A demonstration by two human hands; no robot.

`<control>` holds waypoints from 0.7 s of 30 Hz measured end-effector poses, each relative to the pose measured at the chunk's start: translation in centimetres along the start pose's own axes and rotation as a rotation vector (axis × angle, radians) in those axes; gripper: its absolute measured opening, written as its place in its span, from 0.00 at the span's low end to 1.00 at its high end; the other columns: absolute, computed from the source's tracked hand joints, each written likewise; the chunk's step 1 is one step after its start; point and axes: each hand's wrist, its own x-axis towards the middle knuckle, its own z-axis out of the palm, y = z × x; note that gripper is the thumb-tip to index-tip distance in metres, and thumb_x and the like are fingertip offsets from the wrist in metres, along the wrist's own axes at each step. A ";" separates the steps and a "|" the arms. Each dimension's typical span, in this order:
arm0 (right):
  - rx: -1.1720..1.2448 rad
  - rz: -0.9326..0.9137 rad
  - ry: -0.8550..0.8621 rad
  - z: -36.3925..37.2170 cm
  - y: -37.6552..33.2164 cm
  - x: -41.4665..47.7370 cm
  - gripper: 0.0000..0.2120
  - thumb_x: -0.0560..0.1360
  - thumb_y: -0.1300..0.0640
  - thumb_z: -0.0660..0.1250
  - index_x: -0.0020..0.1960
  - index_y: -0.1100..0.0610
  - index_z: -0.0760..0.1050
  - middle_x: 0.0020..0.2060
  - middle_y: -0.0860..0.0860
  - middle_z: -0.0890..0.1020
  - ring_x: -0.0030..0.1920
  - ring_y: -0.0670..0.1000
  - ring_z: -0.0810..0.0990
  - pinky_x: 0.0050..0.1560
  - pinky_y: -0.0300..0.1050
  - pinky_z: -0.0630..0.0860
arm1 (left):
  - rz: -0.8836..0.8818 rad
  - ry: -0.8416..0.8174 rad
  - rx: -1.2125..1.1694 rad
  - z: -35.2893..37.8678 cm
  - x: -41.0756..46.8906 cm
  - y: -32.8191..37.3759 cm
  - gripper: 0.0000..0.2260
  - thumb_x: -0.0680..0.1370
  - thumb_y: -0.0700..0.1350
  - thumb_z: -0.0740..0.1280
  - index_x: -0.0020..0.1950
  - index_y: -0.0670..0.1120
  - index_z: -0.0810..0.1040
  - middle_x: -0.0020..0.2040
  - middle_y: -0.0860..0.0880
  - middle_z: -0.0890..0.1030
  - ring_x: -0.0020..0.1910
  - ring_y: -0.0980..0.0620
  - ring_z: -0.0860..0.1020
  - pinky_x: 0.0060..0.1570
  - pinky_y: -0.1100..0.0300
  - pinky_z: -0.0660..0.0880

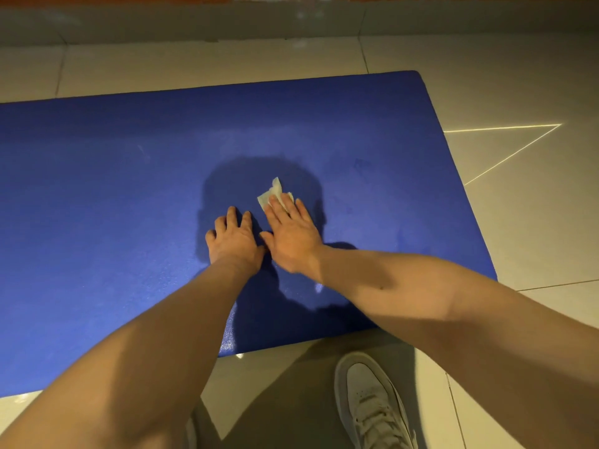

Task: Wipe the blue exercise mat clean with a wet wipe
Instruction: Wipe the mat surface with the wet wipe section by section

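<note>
The blue exercise mat (113,196) lies flat on the tiled floor and fills most of the view. My right hand (291,234) presses a crumpled white wet wipe (275,193) onto the mat's middle with straight fingers; the wipe sticks out past the fingertips. Just left of it, touching thumb to thumb, my left hand (235,239) rests flat on the mat with spread fingers and holds nothing. My shadow darkens the mat around both hands.
Beige floor tiles (518,92) surround the mat, whose right end and near edge are in view. A white sneaker (372,403) stands on the tiles close to the mat's near edge. A grey wall base (291,21) runs along the far side.
</note>
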 end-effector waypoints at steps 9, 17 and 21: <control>0.008 0.368 -0.024 -1.6 9.7 -0.6 0.35 0.84 0.38 0.43 0.83 0.56 0.40 0.83 0.55 0.40 0.82 0.60 0.37 0.80 0.59 0.37 | -0.002 -0.031 0.017 0.6 -1.8 -0.3 0.39 0.78 0.63 0.66 0.82 0.52 0.50 0.82 0.46 0.48 0.78 0.41 0.53 0.75 0.44 0.56; 0.031 0.247 -0.038 0.9 0.5 -2.4 0.36 0.84 0.37 0.42 0.83 0.57 0.36 0.82 0.57 0.37 0.80 0.66 0.34 0.79 0.63 0.39 | -0.020 -0.038 0.003 1.0 -2.7 -0.4 0.40 0.78 0.62 0.66 0.82 0.52 0.50 0.82 0.46 0.48 0.78 0.41 0.53 0.75 0.44 0.57; -0.041 0.091 0.050 1.5 2.4 -3.5 0.35 0.85 0.38 0.45 0.83 0.53 0.35 0.82 0.53 0.36 0.82 0.60 0.40 0.80 0.61 0.42 | -0.018 -0.030 -0.007 1.3 -3.1 -0.3 0.40 0.77 0.62 0.67 0.82 0.52 0.51 0.82 0.46 0.49 0.78 0.41 0.53 0.74 0.44 0.57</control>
